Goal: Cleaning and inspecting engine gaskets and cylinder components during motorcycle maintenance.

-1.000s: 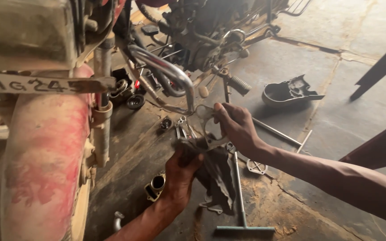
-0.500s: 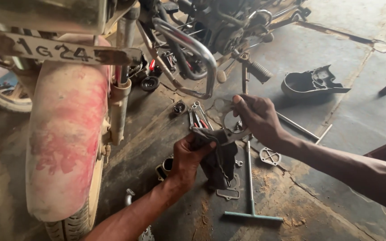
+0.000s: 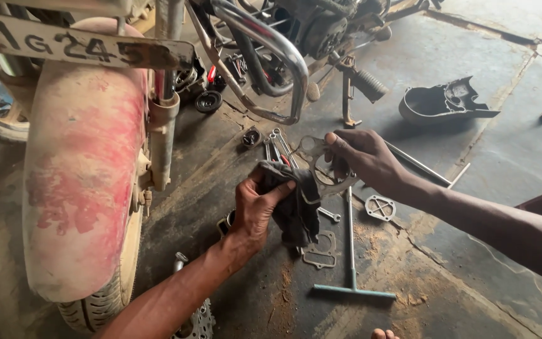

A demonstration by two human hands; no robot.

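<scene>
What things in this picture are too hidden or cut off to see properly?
Head view, all of it:
- Thin flat metal gasket in the right hand: partly covered by its fingers and the dark greasy rag.
- Left hand: palm hidden by that rag.
- Dusty red rear mudguard: wheel beneath mostly covered.
- Black engine: cut by top edge.
- Silver finned part: cut by bottom edge.

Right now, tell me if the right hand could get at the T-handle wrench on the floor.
Probably yes: the T-handle wrench lies in the open just below the right hand, nothing across it, but that hand holds a thin gasket.
</scene>
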